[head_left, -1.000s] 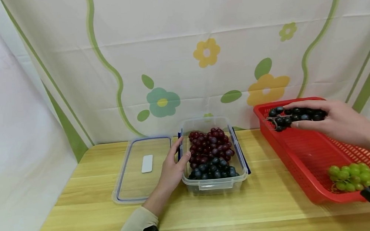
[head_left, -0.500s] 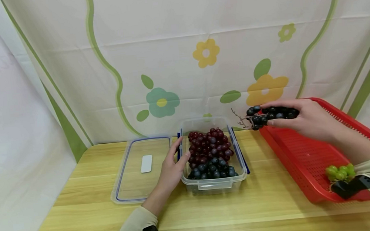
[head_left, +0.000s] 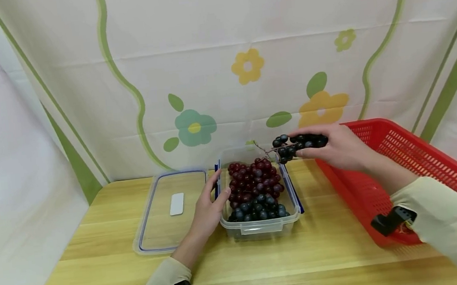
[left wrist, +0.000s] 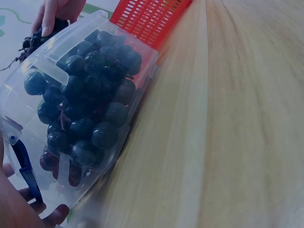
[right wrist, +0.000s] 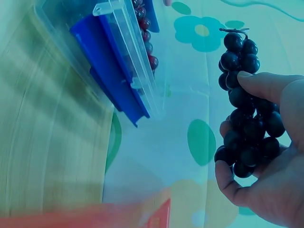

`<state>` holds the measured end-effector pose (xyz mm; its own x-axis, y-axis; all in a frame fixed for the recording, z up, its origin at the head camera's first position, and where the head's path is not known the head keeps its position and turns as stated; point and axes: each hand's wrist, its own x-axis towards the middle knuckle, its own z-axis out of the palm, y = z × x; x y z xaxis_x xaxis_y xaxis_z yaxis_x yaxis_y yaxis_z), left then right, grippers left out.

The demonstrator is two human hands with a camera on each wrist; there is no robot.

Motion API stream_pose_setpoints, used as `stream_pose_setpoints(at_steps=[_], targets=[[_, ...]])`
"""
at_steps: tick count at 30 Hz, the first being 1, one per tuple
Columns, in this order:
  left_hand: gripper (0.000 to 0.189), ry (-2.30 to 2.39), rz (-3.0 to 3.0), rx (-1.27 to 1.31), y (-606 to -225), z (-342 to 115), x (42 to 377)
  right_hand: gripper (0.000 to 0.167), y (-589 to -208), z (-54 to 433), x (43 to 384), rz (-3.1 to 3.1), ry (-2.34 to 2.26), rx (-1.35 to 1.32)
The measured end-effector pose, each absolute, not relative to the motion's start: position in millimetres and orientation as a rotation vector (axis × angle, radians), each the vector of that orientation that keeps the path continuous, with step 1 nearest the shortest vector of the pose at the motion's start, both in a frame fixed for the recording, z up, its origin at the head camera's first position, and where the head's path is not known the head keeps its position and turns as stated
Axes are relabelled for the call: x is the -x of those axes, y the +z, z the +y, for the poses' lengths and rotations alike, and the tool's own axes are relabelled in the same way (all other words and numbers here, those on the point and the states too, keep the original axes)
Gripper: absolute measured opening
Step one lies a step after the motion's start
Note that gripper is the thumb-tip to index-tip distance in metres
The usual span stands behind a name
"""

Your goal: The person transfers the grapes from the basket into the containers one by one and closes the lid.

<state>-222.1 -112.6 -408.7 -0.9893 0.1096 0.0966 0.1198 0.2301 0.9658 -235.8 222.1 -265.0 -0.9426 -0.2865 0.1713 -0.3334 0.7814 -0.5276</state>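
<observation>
My right hand [head_left: 338,148] grips a bunch of black grapes [head_left: 288,148] between thumb and fingers, above the back right corner of a clear plastic container [head_left: 261,228]. The bunch lies roughly level in the head view, its bare stem pointing left. My left hand [head_left: 208,208] rests against the container's left side, fingers fairly straight and thumb at the rim. Inside the container, dark red grapes [head_left: 252,179] fill the back and another black bunch [head_left: 257,208] sits at the front. In the left wrist view, some fingers [left wrist: 57,216] show beside a blue latch [left wrist: 26,171].
A clear lid [head_left: 159,234] with a blue seal lies flat on the wooden table [head_left: 290,269], left of the container. To the right stands a red basket [head_left: 432,159], partly covered by the right forearm. A flower-printed cloth [head_left: 203,48] hangs behind.
My right hand has carried the black grapes left from over the red basket to the container's back right corner. The forearm now hides the green grapes. My left hand stays at the container.
</observation>
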Motion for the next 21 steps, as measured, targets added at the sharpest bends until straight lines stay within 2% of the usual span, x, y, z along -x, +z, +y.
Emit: stream_pose_setpoints(at_steps=[8, 21], targets=[[0.062, -1.928, -2.454, 0.251, -408, -111, 224, 0.047, -268, 198, 252, -2.885, 0.867, -0.600], [0.063, -1.934, -2.457, 0.242, -409, -108, 224, 0.049, -271, 155, 280, -2.968, 0.930, -0.480]])
